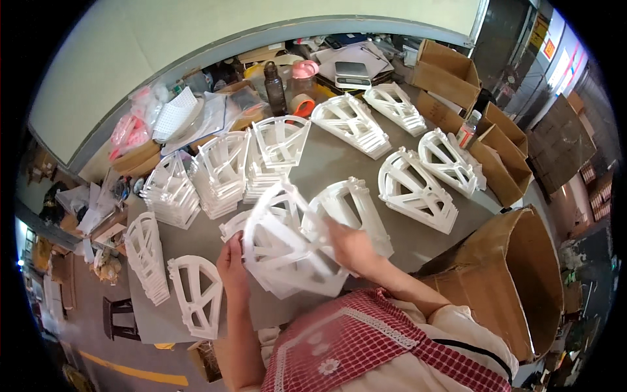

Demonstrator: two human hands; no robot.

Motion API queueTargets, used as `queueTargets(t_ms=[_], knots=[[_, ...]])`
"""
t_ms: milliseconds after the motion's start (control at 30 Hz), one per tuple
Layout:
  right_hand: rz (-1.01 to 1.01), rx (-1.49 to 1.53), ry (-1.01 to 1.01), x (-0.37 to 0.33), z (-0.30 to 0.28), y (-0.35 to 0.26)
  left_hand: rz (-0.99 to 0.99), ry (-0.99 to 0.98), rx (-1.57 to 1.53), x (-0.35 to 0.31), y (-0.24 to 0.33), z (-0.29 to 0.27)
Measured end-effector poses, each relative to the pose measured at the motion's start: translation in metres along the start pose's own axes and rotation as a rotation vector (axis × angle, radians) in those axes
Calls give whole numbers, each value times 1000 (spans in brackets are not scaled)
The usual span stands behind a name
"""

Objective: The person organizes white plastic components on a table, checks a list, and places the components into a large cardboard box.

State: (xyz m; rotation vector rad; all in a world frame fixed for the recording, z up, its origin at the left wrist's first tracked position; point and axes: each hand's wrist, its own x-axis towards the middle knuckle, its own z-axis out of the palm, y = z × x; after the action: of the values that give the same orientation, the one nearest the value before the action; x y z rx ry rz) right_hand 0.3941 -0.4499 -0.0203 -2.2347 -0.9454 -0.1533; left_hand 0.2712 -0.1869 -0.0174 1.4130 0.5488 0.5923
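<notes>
Between my two hands, close in front of my apron, is a white fan-shaped plastic frame (281,251) with open gaps between its ribs. My left hand (234,264) is closed on its left edge. On the opposite edge my right hand (353,248) grips it, slightly blurred, with some fingers hidden. Behind the held frame, more white frames (356,209) lie on the grey table (251,307), partly covered by it. A single similar frame (198,294) lies left of my left forearm. Next to that, a slanted stack of frames (147,258) runs along the table's left side.
More frame stacks stand at the back left (171,193) and right (417,189). A dark bottle (275,90), orange-handled scissors (302,106) and a small scale (353,74) are at the back. Cardboard boxes (447,68) line the right; a large open carton (480,281) stands beside my right arm.
</notes>
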Motion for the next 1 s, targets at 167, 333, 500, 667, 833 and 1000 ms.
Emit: queueTargets(t_ms=[167, 333, 500, 667, 833, 1000], knots=[[230, -277, 89, -30, -9, 64, 225, 175, 959, 3, -35, -6], [300, -354, -51, -39, -8, 73, 133, 178, 1103, 0, -57, -10], [284, -463, -19, -29, -12, 51, 75, 128, 986, -1, -50, -25], [265, -549, -20, -25, -18, 55, -111, 45, 1113, -19, -24, -9], [53, -399, 99, -18, -14, 43, -148, 14, 1154, -25, -19, -5], [61, -46, 50, -7, -8, 21, -147, 18, 1139, -21, -20, -12]])
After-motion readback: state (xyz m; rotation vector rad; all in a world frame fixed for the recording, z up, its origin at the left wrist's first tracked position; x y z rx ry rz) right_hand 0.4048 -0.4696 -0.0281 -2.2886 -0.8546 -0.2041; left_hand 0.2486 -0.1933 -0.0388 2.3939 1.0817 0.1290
